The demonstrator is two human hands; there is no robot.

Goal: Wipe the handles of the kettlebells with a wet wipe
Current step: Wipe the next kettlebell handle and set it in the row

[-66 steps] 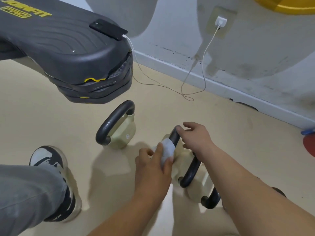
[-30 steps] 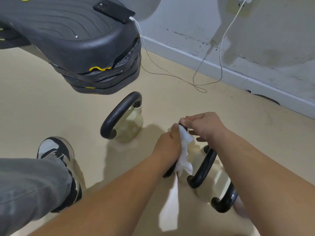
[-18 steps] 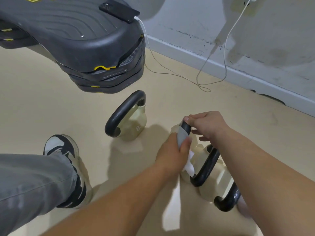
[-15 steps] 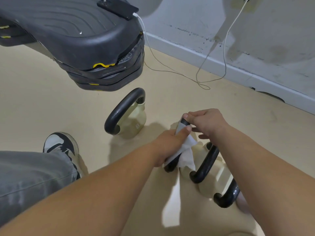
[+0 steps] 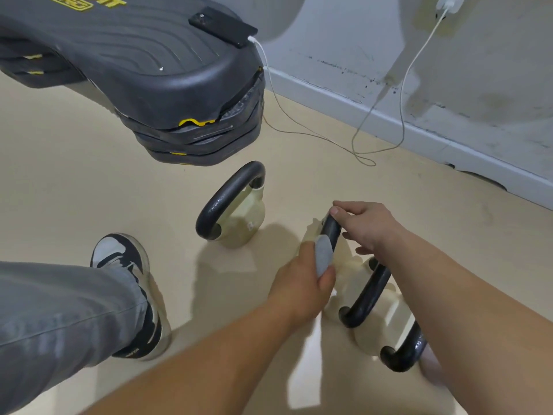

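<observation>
Wiping black curved kettlebell handle (image 5: 332, 227).
Left hand (image 5: 299, 284) clasps pale wet wipe (image 5: 323, 256) around it; right hand (image 5: 369, 226) pinches far end; next, slide wipe nearer.

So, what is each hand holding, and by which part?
Left hand wraps the wet wipe round the kettlebell handle; right hand grips that handle's far end.

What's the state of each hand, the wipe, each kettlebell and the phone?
Left hand: grips the wet wipe around the held handle.
Right hand: holds that handle's far end.
Far kettlebell: upright, no hand on it.
Nearer kettlebell: upright, no hand on it.
Nearest kettlebell: partly hidden by the right arm.
Phone: lies on the step platform, cable plugged in.
</observation>
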